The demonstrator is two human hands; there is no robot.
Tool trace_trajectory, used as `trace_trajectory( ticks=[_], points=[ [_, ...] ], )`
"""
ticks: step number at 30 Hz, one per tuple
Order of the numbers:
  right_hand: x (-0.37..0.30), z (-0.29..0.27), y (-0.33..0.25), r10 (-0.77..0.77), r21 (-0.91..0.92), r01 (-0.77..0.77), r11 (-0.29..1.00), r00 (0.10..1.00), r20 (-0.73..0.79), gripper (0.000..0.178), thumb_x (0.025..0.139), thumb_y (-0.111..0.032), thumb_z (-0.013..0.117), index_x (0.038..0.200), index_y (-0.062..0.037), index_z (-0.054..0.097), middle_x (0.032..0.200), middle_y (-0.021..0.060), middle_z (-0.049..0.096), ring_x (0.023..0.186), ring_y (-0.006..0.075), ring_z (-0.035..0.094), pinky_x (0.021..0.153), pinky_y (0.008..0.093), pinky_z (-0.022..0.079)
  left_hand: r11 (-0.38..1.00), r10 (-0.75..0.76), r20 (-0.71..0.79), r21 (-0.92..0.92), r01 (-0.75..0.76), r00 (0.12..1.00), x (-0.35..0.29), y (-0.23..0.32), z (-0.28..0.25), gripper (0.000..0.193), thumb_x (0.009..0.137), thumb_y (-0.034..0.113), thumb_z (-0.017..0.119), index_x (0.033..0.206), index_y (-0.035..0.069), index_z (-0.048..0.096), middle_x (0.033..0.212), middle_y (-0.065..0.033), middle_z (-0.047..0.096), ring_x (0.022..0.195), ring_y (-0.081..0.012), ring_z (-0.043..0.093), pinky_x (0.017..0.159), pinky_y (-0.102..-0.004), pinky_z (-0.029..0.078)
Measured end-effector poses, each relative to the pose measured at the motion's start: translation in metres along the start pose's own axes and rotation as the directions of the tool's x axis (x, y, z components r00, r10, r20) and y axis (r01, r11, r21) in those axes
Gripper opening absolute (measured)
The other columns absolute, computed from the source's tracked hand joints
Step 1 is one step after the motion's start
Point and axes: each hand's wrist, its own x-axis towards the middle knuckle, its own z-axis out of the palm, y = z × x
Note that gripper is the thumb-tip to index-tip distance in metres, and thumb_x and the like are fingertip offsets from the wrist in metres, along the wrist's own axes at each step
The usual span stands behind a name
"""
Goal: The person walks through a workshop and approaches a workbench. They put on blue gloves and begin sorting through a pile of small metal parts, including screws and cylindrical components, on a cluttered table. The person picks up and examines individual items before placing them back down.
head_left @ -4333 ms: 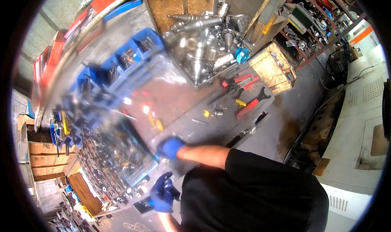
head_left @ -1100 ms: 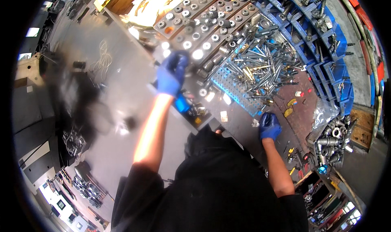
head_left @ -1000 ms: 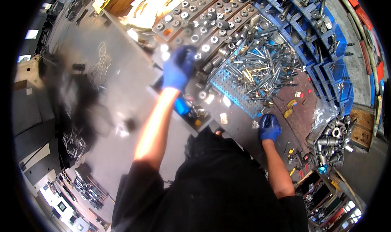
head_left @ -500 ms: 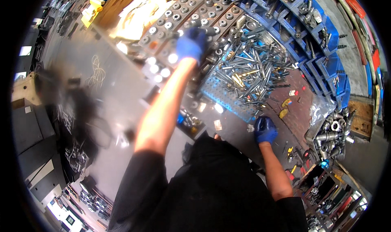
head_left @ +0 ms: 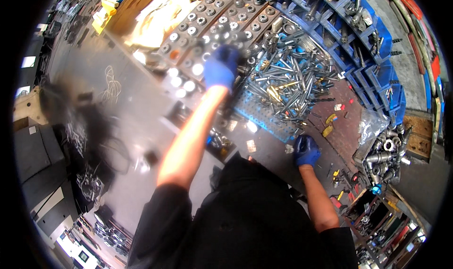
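Observation:
My left hand (head_left: 221, 68), in a blue glove, is over the rack of round metal collets (head_left: 201, 20), at its near right part. Motion blur smears its fingers, so whether they grip a collet does not show. My right hand (head_left: 306, 151), in a blue glove with dark-coated fingers, rests on the bench with its fingers curled in; anything inside them is hidden. Just left of it lies a small crumpled clear scrap (head_left: 289, 149). Ahead of it, a heap of drill bits and end mills (head_left: 292, 82) covers much of a blue perforated tray (head_left: 264, 115).
Blue bins (head_left: 349, 47) of cutters curve round the far right. A clear plastic bag (head_left: 373, 125) and a box of metal tool holders (head_left: 384, 158) lie at right. A pale cloth (head_left: 160, 18) is at the far left. An open drawer (head_left: 221, 146) stands close to my body.
My left hand has drawn back slightly toward me over the collet rack. The right hand stays in its place.

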Motion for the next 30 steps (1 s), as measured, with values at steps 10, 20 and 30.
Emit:
trace_trajectory(
  ticks=[10,20,30],
  points=[
    [0.003,-0.005,-0.007,0.054,-0.025,-0.054,0.998,0.999,0.006,0.010,0.090,-0.019,0.069,0.085,-0.0106,0.070,0.080,0.0164,0.069,0.073,0.0391,0.067,0.067,0.0480,0.054,0.922,-0.128,-0.021,-0.370,0.111,0.992,-0.008,0.014,0.019,0.014,0.099,0.010,0.069,0.109,0.000,0.073,0.097,-0.0106,0.078,0.083,-0.0161,0.074,0.076,-0.0291,0.059],
    [-0.004,0.001,0.003,0.058,-0.042,-0.058,0.997,0.998,-0.001,0.011,0.091,-0.020,0.069,0.084,-0.0109,0.069,0.081,0.0158,0.069,0.072,0.0387,0.067,0.066,0.0484,0.054,0.949,-0.152,0.109,-0.263,0.176,0.982,-0.006,0.011,0.007,0.016,0.099,0.011,0.069,0.113,0.005,0.071,0.114,-0.0122,0.076,0.087,-0.0185,0.074,0.082,-0.0316,0.061],
    [-0.007,0.005,0.008,0.045,-0.103,-0.044,0.994,0.999,0.010,0.013,0.091,-0.020,0.068,0.081,-0.0108,0.068,0.077,0.0166,0.067,0.070,0.0398,0.066,0.064,0.0495,0.053,0.986,-0.136,0.053,-0.089,0.140,0.989,-0.004,-0.004,0.020,0.015,0.097,0.009,0.072,0.109,0.002,0.074,0.095,-0.0084,0.078,0.076,-0.0123,0.070,0.068,-0.0291,0.057]
  ],
)
